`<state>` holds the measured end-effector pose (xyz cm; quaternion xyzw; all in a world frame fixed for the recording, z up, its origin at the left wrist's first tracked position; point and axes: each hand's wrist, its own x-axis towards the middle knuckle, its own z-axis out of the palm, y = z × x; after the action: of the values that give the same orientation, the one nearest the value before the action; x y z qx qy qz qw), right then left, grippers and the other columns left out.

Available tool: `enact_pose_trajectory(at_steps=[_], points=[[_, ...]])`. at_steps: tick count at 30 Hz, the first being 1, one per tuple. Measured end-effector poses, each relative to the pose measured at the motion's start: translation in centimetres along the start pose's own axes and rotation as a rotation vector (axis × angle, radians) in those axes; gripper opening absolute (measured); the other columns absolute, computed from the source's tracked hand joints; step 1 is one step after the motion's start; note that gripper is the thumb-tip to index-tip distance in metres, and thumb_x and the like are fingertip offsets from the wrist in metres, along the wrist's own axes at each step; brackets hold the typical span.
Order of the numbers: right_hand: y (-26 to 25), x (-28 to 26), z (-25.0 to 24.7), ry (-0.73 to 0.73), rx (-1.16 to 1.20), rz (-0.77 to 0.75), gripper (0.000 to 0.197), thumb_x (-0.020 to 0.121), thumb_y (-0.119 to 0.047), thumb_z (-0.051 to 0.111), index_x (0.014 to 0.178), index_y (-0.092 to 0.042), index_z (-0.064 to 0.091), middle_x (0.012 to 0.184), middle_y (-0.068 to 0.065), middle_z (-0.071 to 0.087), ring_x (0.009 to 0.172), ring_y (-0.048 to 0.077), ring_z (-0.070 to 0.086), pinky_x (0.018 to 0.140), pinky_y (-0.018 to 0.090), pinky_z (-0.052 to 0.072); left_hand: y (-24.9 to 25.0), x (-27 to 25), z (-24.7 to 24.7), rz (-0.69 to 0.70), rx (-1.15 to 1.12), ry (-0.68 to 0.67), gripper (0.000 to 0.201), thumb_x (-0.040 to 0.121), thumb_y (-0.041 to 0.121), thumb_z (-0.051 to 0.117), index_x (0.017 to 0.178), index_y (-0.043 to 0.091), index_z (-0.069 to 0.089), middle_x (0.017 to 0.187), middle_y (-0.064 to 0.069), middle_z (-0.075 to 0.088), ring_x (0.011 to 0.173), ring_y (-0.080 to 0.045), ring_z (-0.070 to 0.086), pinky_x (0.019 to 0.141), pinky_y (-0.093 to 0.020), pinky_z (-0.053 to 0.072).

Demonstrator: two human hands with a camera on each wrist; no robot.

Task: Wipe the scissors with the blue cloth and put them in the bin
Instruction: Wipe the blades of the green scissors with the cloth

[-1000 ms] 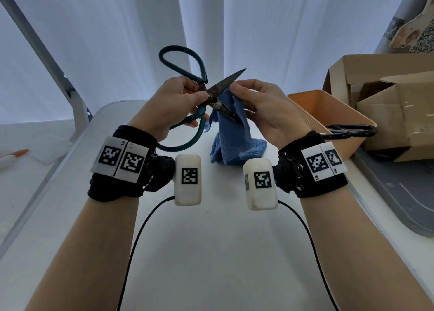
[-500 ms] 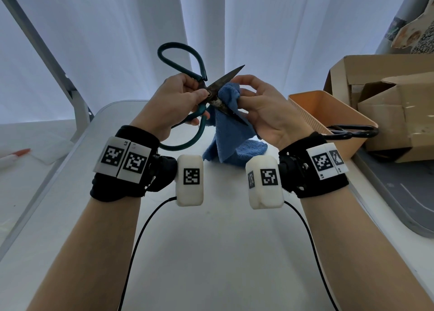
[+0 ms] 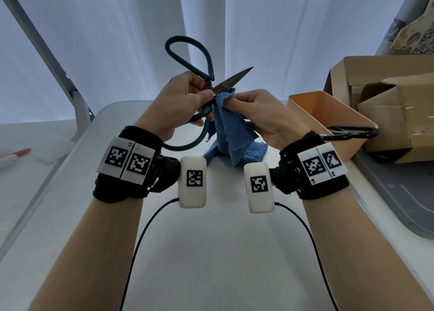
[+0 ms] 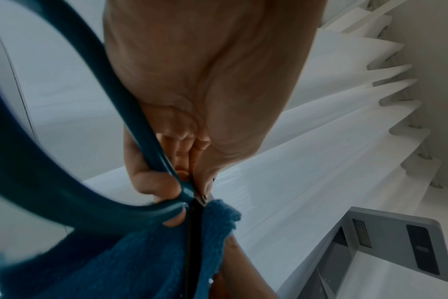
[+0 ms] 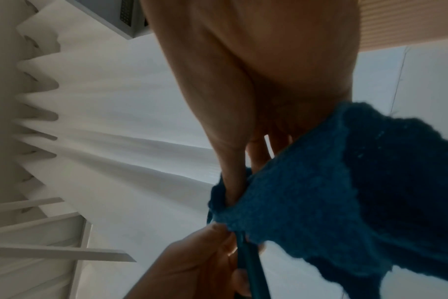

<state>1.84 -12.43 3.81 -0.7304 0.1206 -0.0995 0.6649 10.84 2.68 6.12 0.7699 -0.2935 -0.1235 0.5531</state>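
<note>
Wiping has moved down the blade to the pivot at frame centre, where the right hand (image 3: pixel 263 116) pinches the blue terry cloth (image 3: pixel 231 132) round the green-handled steel scissors (image 3: pixel 206 83) gripped open by the left hand (image 3: pixel 178 101), binning still ahead.

1. No words, brand names or numbers can be read with any certainty in these views.
2. In the lower middle of the head view, the wristbands (image 3: pixel 126 161) and the white wrist modules (image 3: pixel 192 181) carry square black-and-white coded markers; the small characters at the tag corners are too tiny to read.
</note>
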Motion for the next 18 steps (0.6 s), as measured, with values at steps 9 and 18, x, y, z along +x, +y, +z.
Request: enact_pose_trajectory(at_steps=[9, 18], points=[[0.1, 0.0, 0.2, 0.002, -0.027, -0.055, 0.019, 0.091, -0.010, 0.069, 0.105, 0.002, 0.072, 0.108, 0.024, 0.072, 0.097, 0.032, 0.070, 0.097, 0.048, 0.054, -0.4, 0.3, 0.7, 0.011, 0.033, -0.006, 0.010, 0.098, 0.013, 0.060, 0.106, 0.008, 0.057, 0.096, -0.011, 0.061, 0.062, -0.008, 0.062, 0.050, -0.023, 0.051], [0.2, 0.0, 0.2, -0.010, 0.004, -0.025, 0.015, 0.092, -0.003, 0.064, 0.105, 0.003, 0.069, 0.111, 0.024, 0.071, 0.106, 0.035, 0.069, 0.098, 0.043, 0.054, -0.5, 0.3, 1.1, 0.039, 0.065, 0.021, 0.015, 0.098, 0.015, 0.061, 0.110, 0.008, 0.057, 0.112, -0.016, 0.061, 0.065, -0.011, 0.066, 0.050, -0.024, 0.053]])
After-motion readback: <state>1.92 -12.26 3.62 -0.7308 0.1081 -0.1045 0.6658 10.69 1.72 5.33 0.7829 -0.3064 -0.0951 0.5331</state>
